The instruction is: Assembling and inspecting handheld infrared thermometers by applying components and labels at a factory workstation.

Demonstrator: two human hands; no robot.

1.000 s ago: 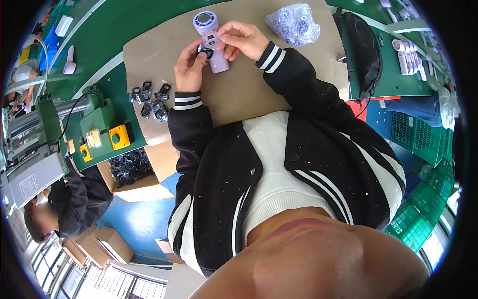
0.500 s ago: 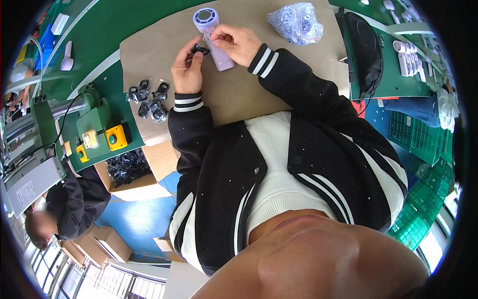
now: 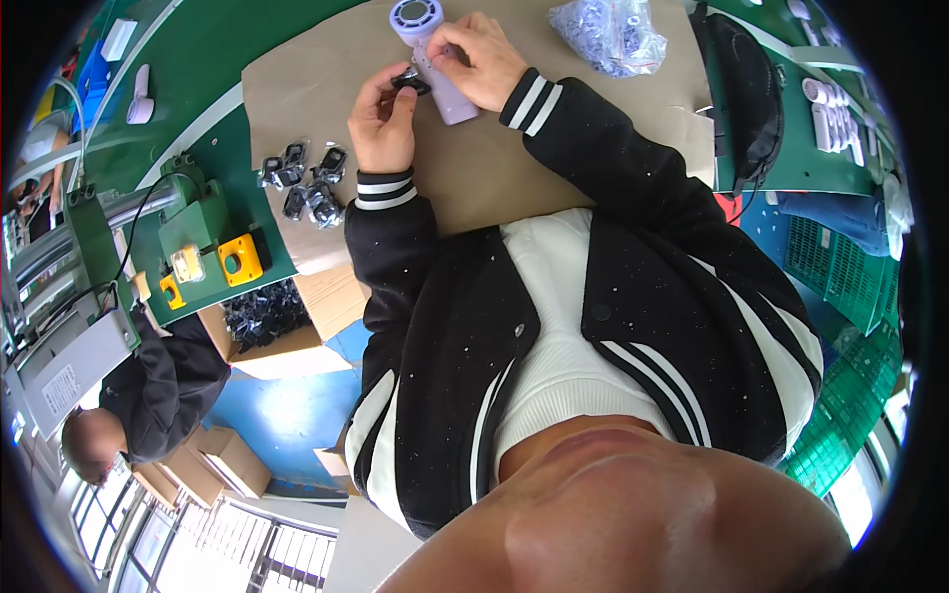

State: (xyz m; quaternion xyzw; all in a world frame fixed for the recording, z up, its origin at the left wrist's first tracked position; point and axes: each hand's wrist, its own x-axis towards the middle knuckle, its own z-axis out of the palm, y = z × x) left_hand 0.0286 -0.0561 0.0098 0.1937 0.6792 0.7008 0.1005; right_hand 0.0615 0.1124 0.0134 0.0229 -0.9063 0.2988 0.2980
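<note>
At the near edge, the person's black jacket (image 3: 455,366) with white stripes opened over a white top (image 3: 554,277). To the left, a cardboard box (image 3: 334,296) stood just beside the bench (image 3: 225,148), filled with small black pieces (image 3: 265,314); a co-worker (image 3: 178,381) in dark clothing was beyond it, farther left. On the bench's left part sat 2 yellow button boxes (image 3: 239,260), the larger nearer the person. A brown sheet (image 3: 484,188) covered the middle of the bench, and at its left lay a loose cluster of black parts in clear wrappers (image 3: 321,206).

Farther in, the left hand (image 3: 384,128) pinched a small black part (image 3: 411,83) between thumb and fingers, just left of a lilac handheld fan (image 3: 452,99). The fan lay on the sheet, its round head pointing away to the far side. The right hand (image 3: 482,67) was over the fan's upper handle, fingertips drawn narrowly together; whether they gripped anything small could not be told.

Toward the far right of the sheet rested a clear bag (image 3: 608,38) of small lilac pieces. Right of the sheet lay a black bag (image 3: 746,99), and beyond it a row of lilac fans (image 3: 835,119).
</note>
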